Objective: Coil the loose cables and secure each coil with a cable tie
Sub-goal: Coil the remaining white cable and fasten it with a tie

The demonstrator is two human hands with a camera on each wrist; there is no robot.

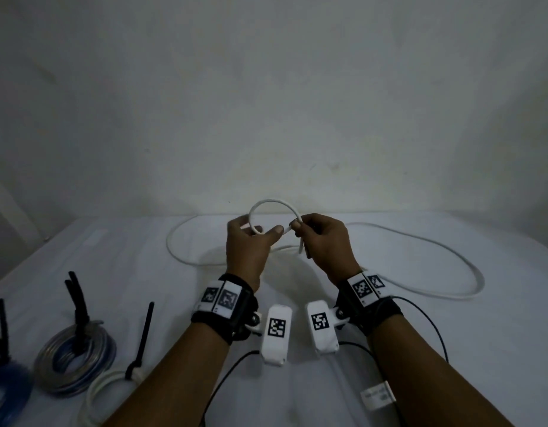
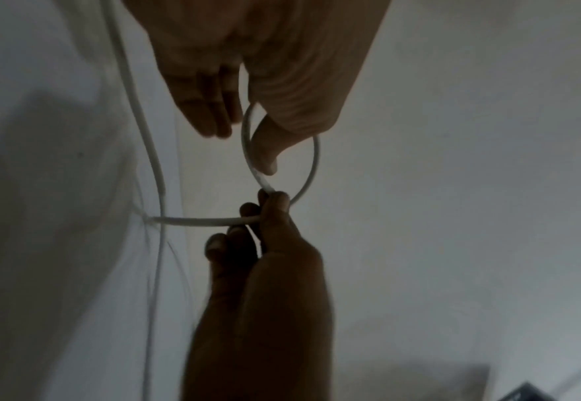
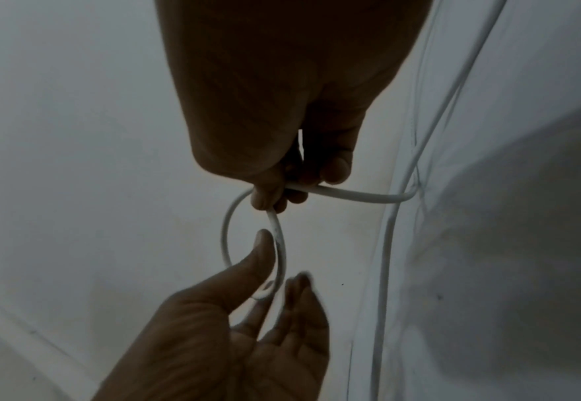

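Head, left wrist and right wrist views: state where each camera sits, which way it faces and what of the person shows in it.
Head: worn on the head, facing forward and down at the table; both forearms, left hand and right hand show.
Left wrist: looks along the left hand's palm and thumb toward the right hand pinching the white cable.
Right wrist: looks along the right hand toward the left hand's open palm.
Shared: all three show both hands on the cable's small loop.

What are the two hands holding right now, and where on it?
Both hold the white cable. The right hand pinches it where the first small loop crosses itself; the left hand holds the loop's opposite side, thumb through it. The rest lies on the table.
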